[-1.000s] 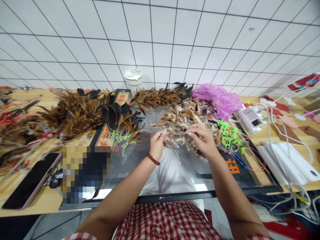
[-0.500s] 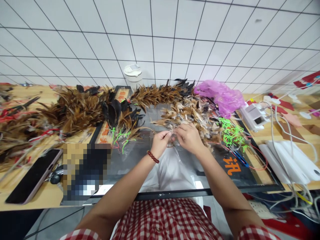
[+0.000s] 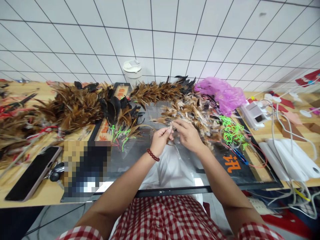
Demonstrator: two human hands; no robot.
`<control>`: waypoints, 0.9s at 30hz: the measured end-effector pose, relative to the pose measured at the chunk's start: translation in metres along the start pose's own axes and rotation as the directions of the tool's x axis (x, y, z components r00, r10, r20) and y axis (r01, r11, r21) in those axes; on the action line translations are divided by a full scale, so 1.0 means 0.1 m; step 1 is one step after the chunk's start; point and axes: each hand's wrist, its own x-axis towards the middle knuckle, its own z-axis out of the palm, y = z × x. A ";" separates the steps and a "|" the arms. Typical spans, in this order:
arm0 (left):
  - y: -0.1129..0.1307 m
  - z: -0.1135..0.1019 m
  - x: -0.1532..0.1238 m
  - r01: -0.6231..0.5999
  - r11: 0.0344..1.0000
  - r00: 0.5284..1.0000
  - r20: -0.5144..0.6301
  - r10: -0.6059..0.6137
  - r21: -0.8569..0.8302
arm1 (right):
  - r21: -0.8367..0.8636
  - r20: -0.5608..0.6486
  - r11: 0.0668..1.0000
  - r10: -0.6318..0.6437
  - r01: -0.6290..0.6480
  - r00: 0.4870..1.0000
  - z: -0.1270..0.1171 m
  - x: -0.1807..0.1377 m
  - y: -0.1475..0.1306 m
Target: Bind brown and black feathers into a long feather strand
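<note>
My left hand point(image 3: 160, 141) is closed in a pinch above the dark glass-like panel point(image 3: 142, 160), with a small brown feather point(image 3: 171, 142) partly showing below its fingertips. My right hand point(image 3: 188, 136) is close beside it, its index finger stretched toward the left fingertips; its thumb is mostly hidden. Just beyond the hands lies a loose pile of light brown feathers point(image 3: 186, 111). A bunch of dark and brown feathers point(image 3: 125, 116) tied with green string is left of my hands. Behind them stretches a brown feather strip point(image 3: 157, 92).
Far left is a large feather heap point(image 3: 72, 108), with a black phone point(image 3: 33, 173) in front. At right are tangled green string point(image 3: 231, 131), a blue cutter point(image 3: 240, 156), a pink plastic bag point(image 3: 220, 93) and white devices point(image 3: 292, 160) with cables. A white cup point(image 3: 132, 71) stands by the wall.
My right fingers have parted slightly from the left fingertips and straightened. The left hand keeps its pinch nearly in place. The camera view has tilted slightly.
</note>
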 end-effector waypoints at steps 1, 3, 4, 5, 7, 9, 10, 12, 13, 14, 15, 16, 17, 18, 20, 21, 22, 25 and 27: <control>0.01 -0.02 0.02 -0.026 1.000 0.999 -0.036 0.026 -0.011 | -0.001 -0.024 1.000 0.015 -0.015 1.000 -0.02 0.00 0.03; 0.04 -0.08 0.08 -0.091 0.995 0.987 -0.136 0.083 -0.052 | -0.017 -0.039 0.999 0.038 -0.039 0.998 -0.06 0.00 0.08; 0.06 -0.11 0.11 -0.123 0.989 0.976 -0.192 0.106 -0.080 | -0.032 -0.023 0.999 0.043 -0.044 0.999 -0.09 -0.01 0.10; 0.09 -0.14 0.14 -0.143 0.984 0.964 -0.239 0.114 -0.108 | -0.050 0.007 0.998 0.043 -0.043 0.999 -0.11 -0.01 0.10; 0.13 -0.18 0.18 -0.136 0.979 0.948 -0.306 0.085 -0.150 | -0.090 0.094 0.995 0.048 -0.040 0.994 -0.14 -0.01 0.09; 0.15 -0.20 0.19 -0.091 0.981 0.943 -0.332 0.029 -0.170 | -0.110 0.206 0.993 0.068 -0.046 0.976 -0.16 -0.02 0.03; 0.16 -0.20 0.19 -0.066 0.983 0.942 -0.335 0.004 -0.174 | -0.115 0.264 0.992 0.080 -0.051 0.961 -0.15 -0.02 0.01; 0.17 -0.18 0.18 -0.036 0.984 0.943 -0.332 -0.025 -0.177 | -0.124 0.370 0.991 0.100 -0.058 0.924 -0.15 -0.01 -0.04; 0.16 -0.17 0.17 -0.028 0.984 0.944 -0.328 -0.031 -0.176 | -0.127 0.411 0.991 0.099 -0.051 0.906 -0.14 -0.01 -0.06; 0.16 -0.16 0.16 -0.025 0.985 0.946 -0.322 -0.032 -0.172 | -0.131 0.435 0.991 0.094 -0.040 0.896 -0.14 -0.01 -0.07; 0.15 -0.15 0.15 -0.026 0.986 0.948 -0.316 -0.028 -0.165 | -0.132 0.442 0.991 0.086 -0.030 0.893 -0.14 0.00 -0.08; 0.13 -0.14 0.14 -0.030 0.988 0.951 -0.310 -0.020 -0.154 | -0.130 0.435 0.991 0.083 -0.029 0.896 -0.15 0.00 -0.08; 0.12 -0.13 0.14 -0.035 0.989 0.953 -0.304 -0.010 -0.141 | -0.125 0.416 0.991 0.091 -0.042 0.905 -0.15 0.01 -0.08; 0.10 -0.13 0.13 -0.038 0.991 0.955 -0.296 -0.001 -0.127 | -0.122 0.384 0.990 0.110 -0.068 0.917 -0.16 0.01 -0.08; 0.07 -0.13 0.13 -0.041 0.994 0.962 -0.274 0.013 -0.099 | -0.104 0.306 0.987 0.150 -0.123 0.940 -0.17 0.01 -0.06; 0.05 -0.13 0.13 -0.043 0.996 0.965 -0.262 0.020 -0.083 | -0.082 0.269 0.988 0.151 -0.133 0.951 -0.17 0.01 -0.05; 0.04 -0.13 0.12 -0.046 0.997 0.968 -0.248 0.029 -0.063 | -0.053 0.232 0.991 0.134 -0.126 0.963 -0.17 0.00 -0.03; 0.00 -0.13 0.11 -0.076 0.996 0.976 -0.203 0.082 0.039 | 0.045 0.129 0.997 0.049 -0.056 0.990 -0.14 -0.02 0.01; 0.00 -0.11 0.09 -0.112 0.981 0.977 -0.162 0.137 0.156 | 0.063 0.075 0.998 0.026 -0.030 0.997 -0.12 -0.03 0.02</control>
